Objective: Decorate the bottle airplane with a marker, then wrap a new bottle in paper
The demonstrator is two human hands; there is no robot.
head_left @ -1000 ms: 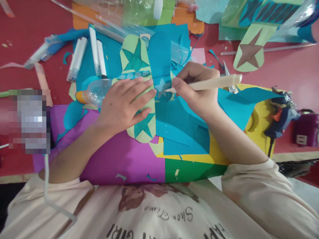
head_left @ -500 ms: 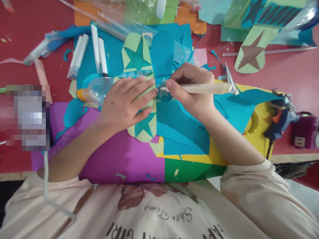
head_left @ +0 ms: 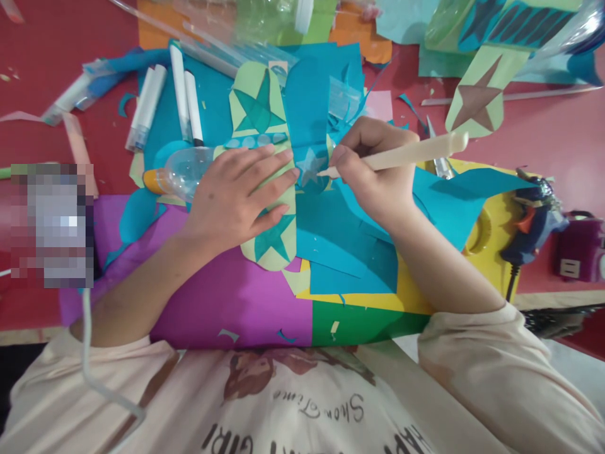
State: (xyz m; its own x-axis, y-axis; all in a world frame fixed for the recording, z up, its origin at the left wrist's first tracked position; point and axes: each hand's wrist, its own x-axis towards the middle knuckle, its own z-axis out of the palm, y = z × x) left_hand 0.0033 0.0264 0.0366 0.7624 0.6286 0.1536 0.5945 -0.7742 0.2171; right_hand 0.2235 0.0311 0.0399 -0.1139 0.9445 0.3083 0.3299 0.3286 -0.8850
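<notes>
My left hand [head_left: 239, 195] rests with fingers spread on a craft made from a clear plastic bottle [head_left: 189, 171] wrapped in pale green paper. Rounded pale green wings with teal stars, an upper wing [head_left: 258, 101] and a lower wing [head_left: 275, 243], stick out on both sides of it. Between its fingers my right hand [head_left: 380, 167] grips a cream-coloured marker [head_left: 420, 151]. The marker's tip is at the edge of a light grey star [head_left: 310, 166] on a blue rounded end just right of my left fingertips. I cannot tell whether the tip touches it.
White markers [head_left: 147, 107] lie at the upper left. Blue paper sheets [head_left: 350, 252] cover purple [head_left: 208, 302] and yellow sheets. Scissors [head_left: 439, 157], a glue gun [head_left: 529, 227] and a purple box [head_left: 582, 249] are on the right. A second green craft [head_left: 477, 94] stands at the upper right.
My right hand has moved slightly right, and the marker's back end has swung up. The grey star shows more fully now. My left hand has stayed in place.
</notes>
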